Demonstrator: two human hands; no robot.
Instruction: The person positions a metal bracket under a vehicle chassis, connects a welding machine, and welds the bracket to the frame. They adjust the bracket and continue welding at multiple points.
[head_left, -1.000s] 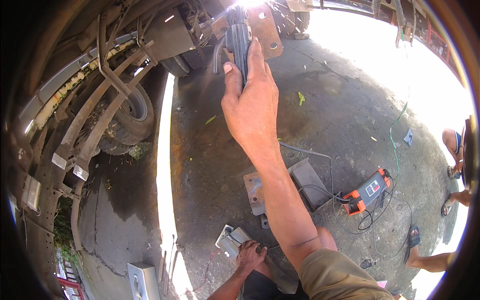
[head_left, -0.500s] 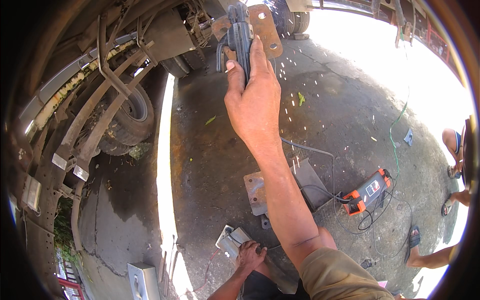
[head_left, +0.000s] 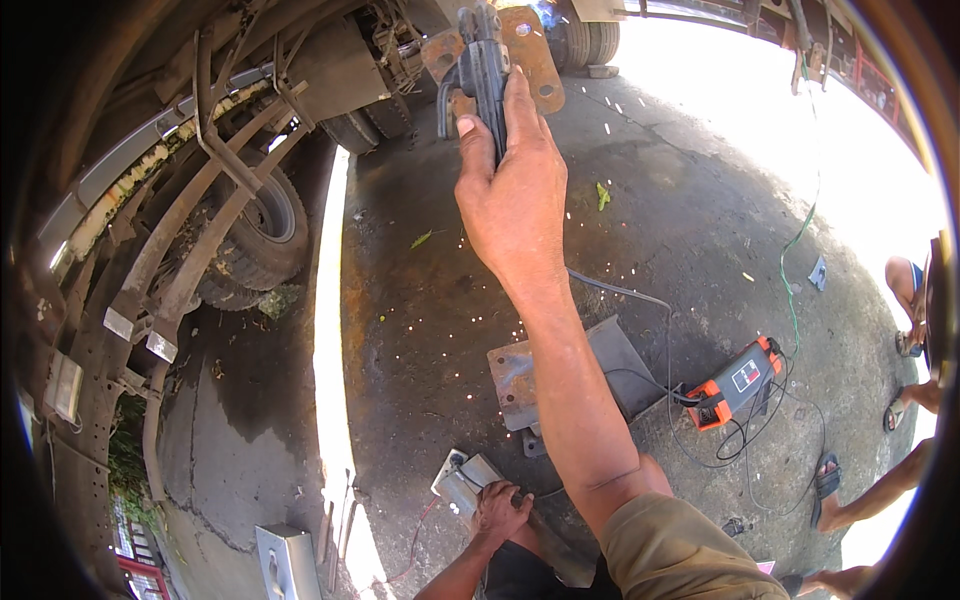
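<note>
Since a second ago my right hand [head_left: 515, 195] has stayed raised with the dark welding holder [head_left: 483, 70] in its grip, the holder's tip now a little closer to the rusty steel plate [head_left: 520, 60], with small sparks scattered across the concrete ground [head_left: 660, 250] below. My fingers wrap tight around the holder's handle, thumb along its left side, and the tool points up and away from me, its head touching or just in front of the plate, which has round holes in it. My left hand [head_left: 500, 510] is low down near my knee, its fingers curled and resting on a small grey box [head_left: 462, 480] on the ground; I cannot tell whether it grips anything.

A cable [head_left: 620, 292] runs from behind my right wrist down to an orange and black welding machine [head_left: 735, 383], which sits just beside a flat steel plate [head_left: 560, 375] lying on the ground. To my left stands a truck wheel [head_left: 262, 225] under the vehicle's frame. Other people's legs show at the right edge.
</note>
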